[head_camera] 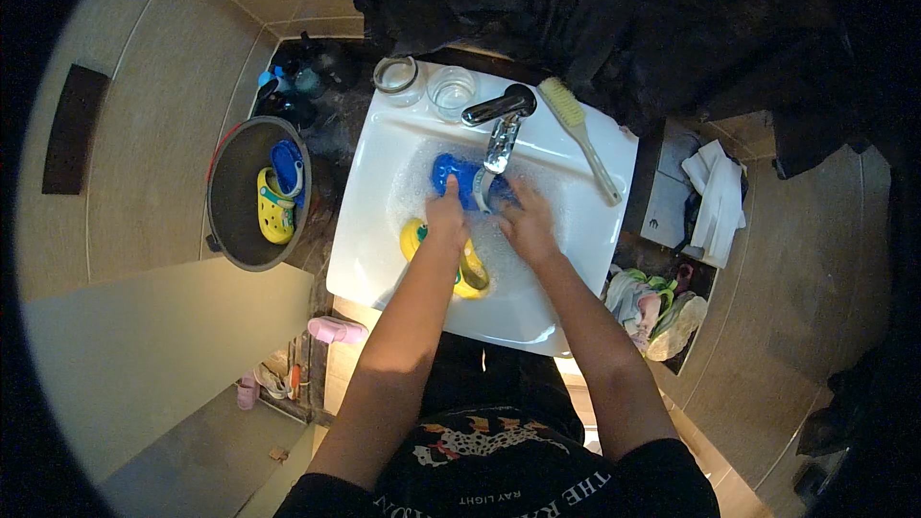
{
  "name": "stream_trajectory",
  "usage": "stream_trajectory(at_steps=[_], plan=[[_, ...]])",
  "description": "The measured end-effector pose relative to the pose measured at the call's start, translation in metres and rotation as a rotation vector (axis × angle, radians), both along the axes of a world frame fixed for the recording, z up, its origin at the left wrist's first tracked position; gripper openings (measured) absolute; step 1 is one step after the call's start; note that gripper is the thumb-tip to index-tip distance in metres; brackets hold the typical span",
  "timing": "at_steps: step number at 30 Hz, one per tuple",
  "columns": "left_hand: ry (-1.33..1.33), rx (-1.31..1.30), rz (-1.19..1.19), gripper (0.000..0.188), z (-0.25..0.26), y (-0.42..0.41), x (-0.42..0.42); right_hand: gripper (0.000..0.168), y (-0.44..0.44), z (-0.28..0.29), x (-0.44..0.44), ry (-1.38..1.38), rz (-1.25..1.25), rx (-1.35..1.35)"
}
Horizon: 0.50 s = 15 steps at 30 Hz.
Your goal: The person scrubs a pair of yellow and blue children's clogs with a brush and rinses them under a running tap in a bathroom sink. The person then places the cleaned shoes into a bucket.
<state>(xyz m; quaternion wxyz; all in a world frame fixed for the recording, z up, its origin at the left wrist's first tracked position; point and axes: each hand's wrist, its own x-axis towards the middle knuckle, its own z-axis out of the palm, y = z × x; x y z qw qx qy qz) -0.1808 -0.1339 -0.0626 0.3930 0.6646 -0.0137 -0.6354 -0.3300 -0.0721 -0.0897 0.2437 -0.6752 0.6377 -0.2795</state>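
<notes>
In a white sink of sudsy water, my left hand (447, 216) holds a blue clog (447, 171) by its toe end, thumb on top. The clog lies under the chrome faucet (501, 131), its pale heel strap towards the right. My right hand (529, 219) is blurred at the clog's strap end, fingers spread and partly in the water; whether it grips anything is unclear. Below my left wrist floats a yellow clog (471, 280), partly covered by my forearm. A scrub brush with pale bristles (565, 104) rests on the sink's right rim, bristles facing up.
Two glass jars (397, 79) stand on the sink's back left rim. At left, a dark bucket (234, 219) holds a yellow clog (275, 219) and a blue clog (288, 167). White cloth (716, 194) lies on a box at right, with several shoes (655, 309) nearer me.
</notes>
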Motion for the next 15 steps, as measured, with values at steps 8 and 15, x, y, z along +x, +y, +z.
stream_trajectory(at_steps=[8,15], plan=[[-0.206,-0.035,-0.203,0.077,-0.050,-0.004,0.020,0.027,0.005,-0.020,0.005,0.182,0.061,-0.050],[0.088,-0.265,-0.112,0.081,0.034,0.004,0.016,0.040,-0.002,0.009,-0.008,-0.958,-0.169,0.705]])
